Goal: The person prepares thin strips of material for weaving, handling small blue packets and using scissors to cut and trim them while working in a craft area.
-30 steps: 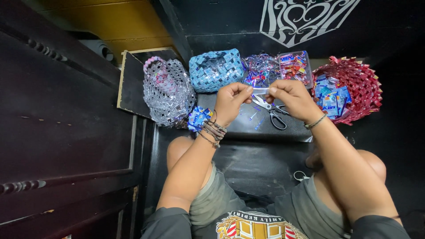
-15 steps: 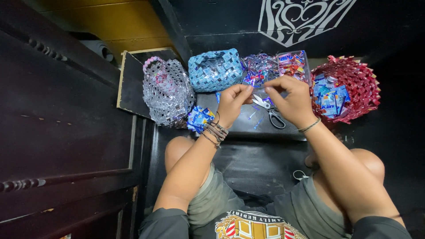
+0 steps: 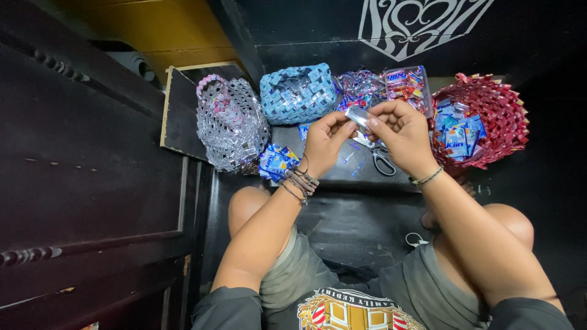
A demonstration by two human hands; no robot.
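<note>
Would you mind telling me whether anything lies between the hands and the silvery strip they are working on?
Nothing visible does. The left hand and right hand both pinch the strip directly, above the scissors on the black surface.

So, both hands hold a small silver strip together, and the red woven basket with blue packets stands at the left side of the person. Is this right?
Not quite. The head view shows the red woven basket with blue packets at the person's right side, not the left. The rest holds: the left hand and the right hand hold the small silver strip together.
</note>
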